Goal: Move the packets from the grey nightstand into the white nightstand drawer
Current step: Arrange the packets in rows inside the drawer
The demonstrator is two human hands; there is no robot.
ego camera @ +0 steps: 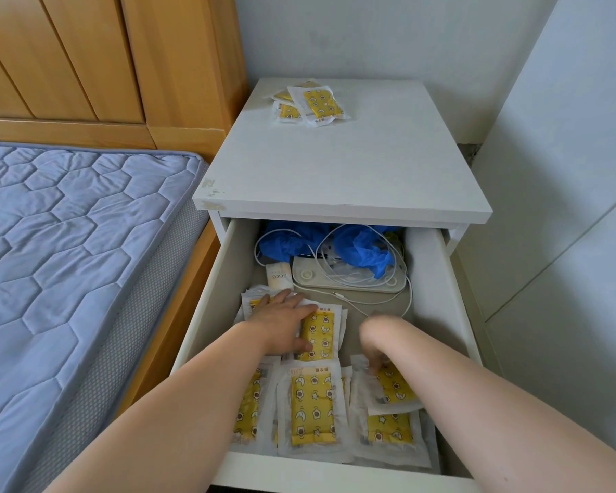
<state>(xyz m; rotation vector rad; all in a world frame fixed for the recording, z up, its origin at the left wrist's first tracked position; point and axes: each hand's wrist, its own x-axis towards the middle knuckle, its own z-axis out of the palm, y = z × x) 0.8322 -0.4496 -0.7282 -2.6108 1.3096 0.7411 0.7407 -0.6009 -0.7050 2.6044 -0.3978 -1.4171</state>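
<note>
Left hand [285, 325] lies flat with fingers straight, pressing on a yellow packet [317, 336] in the middle of the open white nightstand drawer [452, 314]. Right hand [376, 350], somewhat blurred, has its fingers curled down, pinching the upper edge of a tilted packet [393, 387] at the drawer's right side. Further packets [312, 410] lie overlapping along the drawer front. A small heap of packets [317, 104] rests at the back of the nightstand top [342, 165]. A white cable [381, 304], blue crumpled material [363, 249] and a white device [349, 279] occupy the drawer's rear.

A home bedroom: a quilted blue mattress [68, 243] against a wooden headboard [86, 58], with a white nightstand [342, 165] beside the bed.
</note>
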